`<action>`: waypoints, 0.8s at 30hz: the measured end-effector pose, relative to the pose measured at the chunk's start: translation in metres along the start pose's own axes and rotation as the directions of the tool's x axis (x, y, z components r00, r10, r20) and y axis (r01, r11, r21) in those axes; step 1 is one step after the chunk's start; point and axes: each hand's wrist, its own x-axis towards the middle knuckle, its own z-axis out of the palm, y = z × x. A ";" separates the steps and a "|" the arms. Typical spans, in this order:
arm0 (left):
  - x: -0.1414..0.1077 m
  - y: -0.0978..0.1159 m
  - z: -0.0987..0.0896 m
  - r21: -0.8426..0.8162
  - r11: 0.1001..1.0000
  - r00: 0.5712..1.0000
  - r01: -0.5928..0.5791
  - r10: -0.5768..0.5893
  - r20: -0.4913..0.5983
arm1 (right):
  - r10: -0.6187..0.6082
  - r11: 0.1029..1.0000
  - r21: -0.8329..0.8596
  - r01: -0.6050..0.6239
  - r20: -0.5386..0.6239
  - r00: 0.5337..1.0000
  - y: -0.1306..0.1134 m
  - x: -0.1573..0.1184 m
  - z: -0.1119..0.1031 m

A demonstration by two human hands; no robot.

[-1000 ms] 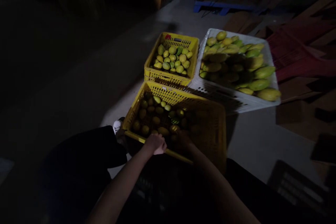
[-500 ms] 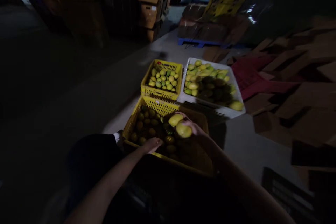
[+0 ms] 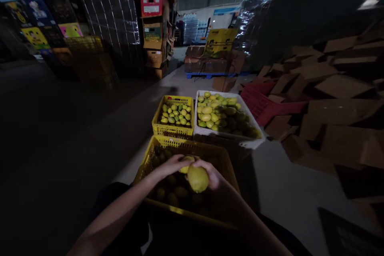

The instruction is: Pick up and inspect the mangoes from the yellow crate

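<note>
Two yellow lemons are held up over the near yellow crate (image 3: 232,164). My right hand (image 3: 212,174) is closed around the nearer lemon (image 3: 198,179), its fingers partly hidden behind the fruit. My left hand (image 3: 174,165) has its fingers curled over the farther lemon (image 3: 186,165), and the two hands almost meet. Below them, more lemons (image 3: 181,192) lie in shadow inside the near crate. Behind it stand a smaller yellow crate (image 3: 172,131) with yellow and green lemons and a white crate (image 3: 252,144) heaped with larger ones, partly shaded.
A red crate (image 3: 261,104) and a heap of flattened cardboard boxes (image 3: 342,124) lie to the right. Farther back are a blue pallet (image 3: 208,75) with boxes, a stack of cartons (image 3: 153,34) and a wrapped dark load (image 3: 111,16).
My left hand has come up and right from the fruit in the crate to the farther lemon. My right hand, which held both lemons, keeps the nearer one. The view has tilted up.
</note>
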 end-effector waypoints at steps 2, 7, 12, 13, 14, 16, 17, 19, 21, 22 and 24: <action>0.004 0.003 0.002 -0.055 0.995 0.997 0.079 -0.080 -0.020 | 0.012 1.000 0.008 -0.013 0.036 0.999 -0.006 0.001 -0.001; 0.016 0.032 -0.021 -0.431 0.891 0.966 0.141 -0.220 -0.139 | -0.025 0.937 0.347 0.029 -0.018 1.000 -0.033 -0.001 -0.010; 0.024 0.051 -0.031 -0.827 0.557 0.960 0.072 -0.263 -0.093 | -0.040 0.802 0.539 0.258 -0.382 0.923 -0.039 0.013 -0.011; 0.025 0.053 -0.028 -0.847 0.528 0.954 0.065 -0.280 -0.101 | -0.057 0.791 0.546 0.275 -0.381 0.923 -0.038 0.015 -0.009; 0.026 0.054 -0.024 -0.856 0.513 0.951 0.062 -0.291 -0.105 | -0.084 0.785 0.550 0.284 -0.359 0.930 -0.036 0.017 -0.005; 0.027 0.054 -0.016 -0.863 0.502 0.952 0.047 -0.285 -0.114 | -0.159 0.779 0.549 0.302 -0.293 0.943 -0.033 0.018 0.004; 0.027 0.054 -0.012 -0.867 0.497 0.956 0.023 -0.265 -0.127 | -0.202 0.775 0.544 0.321 -0.268 0.942 -0.031 0.018 0.009; 0.027 0.052 -0.005 -0.871 0.488 0.963 -0.060 -0.201 -0.179 | -0.253 0.769 0.533 0.352 -0.253 0.934 -0.029 0.016 0.017; 0.025 0.049 -0.001 -0.844 0.509 0.956 -0.169 -0.125 -0.267 | -0.271 0.774 0.511 0.374 -0.266 0.925 -0.027 0.016 0.021; 0.023 0.048 0.001 -0.813 0.544 0.950 -0.207 -0.087 -0.299 | -0.279 0.786 0.489 0.379 -0.267 0.923 -0.026 0.016 0.022; 0.018 0.045 0.003 -0.706 0.662 0.942 -0.251 -0.001 -0.335 | -0.299 0.822 0.431 0.371 -0.228 0.927 -0.026 0.018 0.023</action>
